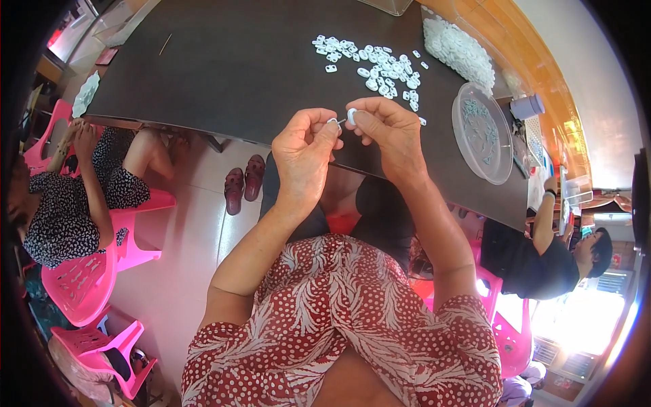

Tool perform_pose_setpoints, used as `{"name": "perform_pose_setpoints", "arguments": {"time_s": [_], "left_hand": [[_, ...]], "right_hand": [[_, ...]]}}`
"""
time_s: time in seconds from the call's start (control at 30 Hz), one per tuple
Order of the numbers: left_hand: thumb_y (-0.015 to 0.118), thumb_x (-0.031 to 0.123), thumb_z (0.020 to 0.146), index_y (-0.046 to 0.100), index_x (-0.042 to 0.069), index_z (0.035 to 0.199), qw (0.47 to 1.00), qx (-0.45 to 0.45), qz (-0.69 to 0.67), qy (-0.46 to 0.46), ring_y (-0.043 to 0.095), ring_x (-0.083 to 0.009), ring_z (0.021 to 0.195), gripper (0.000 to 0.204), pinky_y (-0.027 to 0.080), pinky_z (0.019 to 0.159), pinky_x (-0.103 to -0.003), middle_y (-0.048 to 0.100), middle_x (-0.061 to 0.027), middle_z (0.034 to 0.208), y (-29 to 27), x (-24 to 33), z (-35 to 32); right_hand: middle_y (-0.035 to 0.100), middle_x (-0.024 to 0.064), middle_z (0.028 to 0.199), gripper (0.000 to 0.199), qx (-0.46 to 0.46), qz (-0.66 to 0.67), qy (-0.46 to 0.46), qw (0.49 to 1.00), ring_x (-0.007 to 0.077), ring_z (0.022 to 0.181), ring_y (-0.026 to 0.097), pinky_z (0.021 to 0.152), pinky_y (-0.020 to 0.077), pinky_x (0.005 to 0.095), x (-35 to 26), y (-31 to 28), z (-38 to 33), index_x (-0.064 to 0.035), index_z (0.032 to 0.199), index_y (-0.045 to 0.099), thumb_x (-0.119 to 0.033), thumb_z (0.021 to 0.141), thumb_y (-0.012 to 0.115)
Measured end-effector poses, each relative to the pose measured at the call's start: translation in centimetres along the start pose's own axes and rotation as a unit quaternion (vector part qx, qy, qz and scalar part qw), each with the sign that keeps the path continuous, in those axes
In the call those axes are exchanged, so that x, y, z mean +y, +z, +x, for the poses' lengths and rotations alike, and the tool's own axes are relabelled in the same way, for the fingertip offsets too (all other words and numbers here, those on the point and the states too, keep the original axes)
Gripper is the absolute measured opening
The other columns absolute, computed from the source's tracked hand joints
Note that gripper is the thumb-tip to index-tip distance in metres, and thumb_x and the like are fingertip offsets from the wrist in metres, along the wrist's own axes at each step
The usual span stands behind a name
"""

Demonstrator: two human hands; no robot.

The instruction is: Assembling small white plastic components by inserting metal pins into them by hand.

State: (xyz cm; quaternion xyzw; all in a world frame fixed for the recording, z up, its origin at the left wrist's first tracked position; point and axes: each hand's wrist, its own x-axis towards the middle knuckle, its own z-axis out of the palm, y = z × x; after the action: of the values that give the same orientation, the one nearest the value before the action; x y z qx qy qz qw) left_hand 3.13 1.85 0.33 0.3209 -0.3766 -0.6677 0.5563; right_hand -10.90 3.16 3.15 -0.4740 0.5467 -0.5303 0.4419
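Observation:
Both my hands are raised close together over the near edge of the dark table [224, 74]. My left hand [302, 152] pinches a small white piece with an opening [333, 121] between thumb and forefinger. In a pinch of my right hand [390, 132] is a small round white plastic piece [352, 116]. The two pieces are almost touching; whether they are joined I cannot tell. Beyond my fingers lies a loose spread of small white plastic pieces [383, 66], some oval and some squarish with holes.
At the right stands a round clear tub [502, 163] with small bluish pieces in it. Behind it a clear bin [498, 81] holds a heap of white pieces [454, 51]. A lavender cup [527, 106] is beside them. People sit at both sides, with pink chairs [85, 288] at left.

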Motion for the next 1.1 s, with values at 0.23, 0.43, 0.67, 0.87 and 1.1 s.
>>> {"name": "perform_pose_setpoints", "arguments": {"time_s": [0.23, 0.43, 0.67, 0.87, 1.1], "left_hand": [[0.059, 0.000, 0.085, 0.060, -0.001, 0.094, 1.000, 0.014, 0.021, -0.010, 0.055, -0.0058, 0.063, 0.009, 0.042, 0.051, -0.017, 0.060, -0.0019, 0.078, 0.1, 0.2, -0.3], [0.058, -0.001, 0.085, 0.060, -0.002, 0.093, 1.000, 0.021, 0.019, 0.011, 0.054, -0.0050, 0.064, 0.008, 0.045, 0.057, -0.018, 0.059, -0.0014, 0.078, 0.0, -0.3, -0.5], [0.059, -0.001, 0.085, 0.060, -0.002, 0.093, 1.000, 0.019, -0.003, 0.015, 0.054, -0.0047, 0.064, 0.008, 0.044, 0.055, -0.017, 0.059, -0.0013, 0.079, 0.1, -0.7, -0.7], [0.058, -0.002, 0.085, 0.060, -0.002, 0.095, 0.999, 0.031, -0.011, 0.015, 0.054, -0.0055, 0.062, 0.010, 0.040, 0.047, -0.016, 0.059, -0.0012, 0.077, 0.3, -0.5, -0.7], [0.057, -0.003, 0.086, 0.060, -0.004, 0.107, 1.000, 0.023, -0.019, 0.009, 0.056, -0.0067, 0.063, 0.021, 0.043, 0.048, -0.017, 0.061, -0.0042, 0.079, 0.0, -0.4, -0.5]], "right_hand": [[0.065, 0.0016, 0.076, 0.015, 0.006, -0.018, -0.006, 1.000, 0.0051, 0.067, 0.055, 0.057, 0.0421, 0.0176, 0.2, 0.5, -0.2, 0.0001, 0.094, 0.066, -0.008, 0.082, 0.064], [0.063, 0.0032, 0.073, 0.012, 0.021, -0.030, -0.035, 0.999, 0.0065, 0.066, 0.056, 0.060, 0.0451, 0.0202, -0.1, 1.4, -0.6, 0.0021, 0.091, 0.066, -0.003, 0.081, 0.062], [0.064, 0.0058, 0.082, 0.014, 0.076, -0.108, -0.068, 0.989, 0.0089, 0.076, 0.058, 0.068, 0.0471, 0.0237, 0.6, 1.9, -1.2, 0.0016, 0.095, 0.065, -0.001, 0.081, 0.061], [0.062, 0.0069, 0.079, 0.009, 0.076, -0.122, -0.128, 0.981, 0.0115, 0.074, 0.057, 0.067, 0.0466, 0.0245, 0.9, 2.2, -1.3, 0.0008, 0.089, 0.064, -0.001, 0.081, 0.061], [0.060, 0.0069, 0.075, 0.012, 0.073, -0.171, -0.183, 0.965, 0.0178, 0.072, 0.054, 0.065, 0.0440, 0.0282, 1.4, 2.5, -1.4, -0.0017, 0.090, 0.065, 0.001, 0.079, 0.060]]}}
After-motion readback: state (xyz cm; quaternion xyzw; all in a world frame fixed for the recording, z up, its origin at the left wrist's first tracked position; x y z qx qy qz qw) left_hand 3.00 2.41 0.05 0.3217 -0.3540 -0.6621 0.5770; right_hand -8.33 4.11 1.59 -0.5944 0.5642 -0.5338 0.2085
